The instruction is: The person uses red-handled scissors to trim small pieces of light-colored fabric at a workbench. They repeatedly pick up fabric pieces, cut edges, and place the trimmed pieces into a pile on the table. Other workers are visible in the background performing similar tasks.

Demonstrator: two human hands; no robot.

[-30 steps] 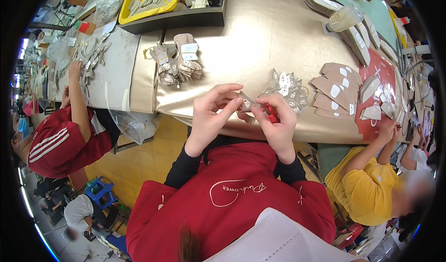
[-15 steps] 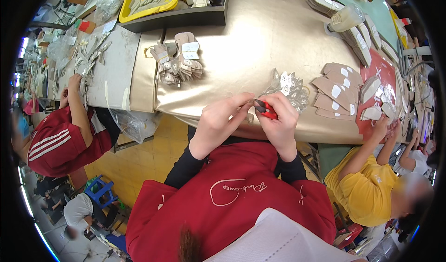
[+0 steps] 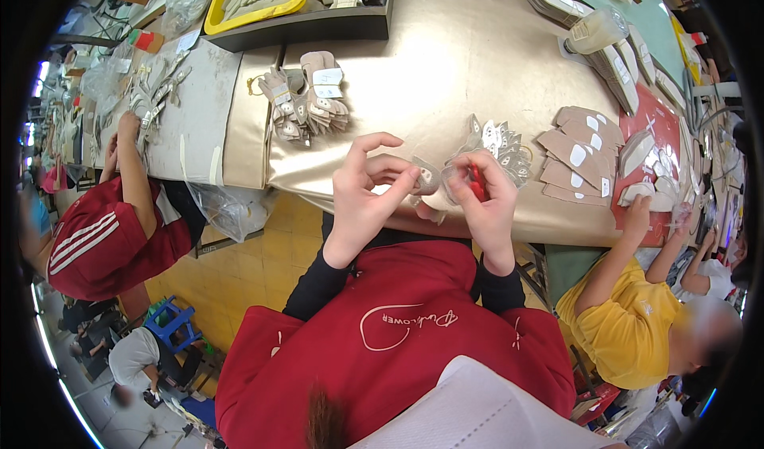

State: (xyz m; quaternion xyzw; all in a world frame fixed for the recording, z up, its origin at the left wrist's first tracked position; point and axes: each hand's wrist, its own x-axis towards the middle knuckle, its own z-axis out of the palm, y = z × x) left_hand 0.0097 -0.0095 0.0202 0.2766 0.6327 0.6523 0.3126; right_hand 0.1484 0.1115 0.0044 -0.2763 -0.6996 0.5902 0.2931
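Above the near table edge, my left hand [image 3: 368, 190] pinches a small beige piece [image 3: 427, 177] at its thumb tip, with the index finger raised away. The piece has a rounded end with a pale mark. My right hand [image 3: 487, 202], closed round a red-handled hand tool [image 3: 477, 183], comes close to the piece's other side; whether it touches is unclear. The tool's jaws are hidden by my fingers. Just beyond my right hand lies a fanned bundle of small beige pieces [image 3: 503, 148]. More pale pieces [image 3: 430, 212] show at the table edge below my hands.
Tied bundles of beige pieces [image 3: 306, 99] lie left on the gold table cover [image 3: 414, 91]. Flat brown panels [image 3: 579, 159] and a clear bottle [image 3: 595, 31] are at right. A dark tray [image 3: 334, 27] holds a yellow bin [image 3: 309, 2]. Co-workers sit on both sides.
My hands have moved apart, and my left fingers have spread. The red-handled tool's dark jaws showed between my hands before; now it is tucked back in my right hand. The beige piece shows more plainly.
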